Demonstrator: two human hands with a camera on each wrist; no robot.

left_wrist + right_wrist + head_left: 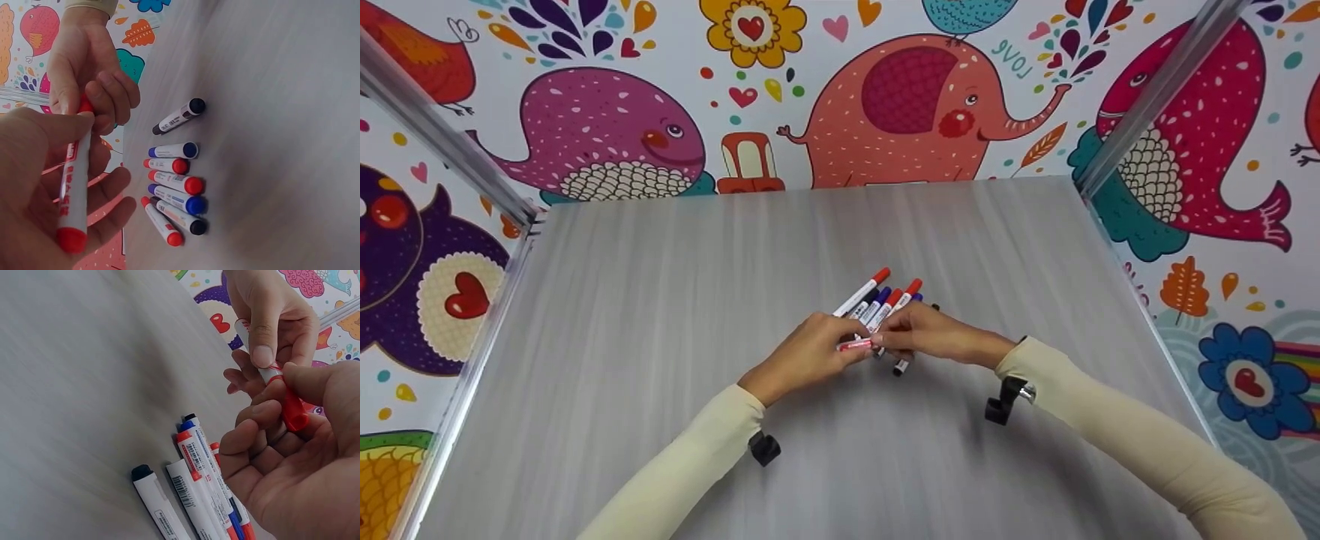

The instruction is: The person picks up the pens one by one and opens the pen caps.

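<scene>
A red whiteboard marker (76, 174) with a white barrel is held between the two hands, above the table. My left hand (814, 349) grips its barrel between thumb and fingers. The marker's red cap (294, 413) is pinched by my right hand (934, 334), and the cap still meets the barrel. Below and beyond the hands, several red, blue and black markers lie side by side, among them a blue-ended marker (177, 198) and a red-capped marker (862, 291). One black marker (179, 117) lies a little apart from the row.
The grey wood-grain table (660, 300) spreads around the hands. Walls with printed cartoon animals (915, 112) stand behind it and at both sides, with metal rails (1162, 97) at the corners. A black clip (765, 448) sits on the left sleeve, another (1001, 401) on the right.
</scene>
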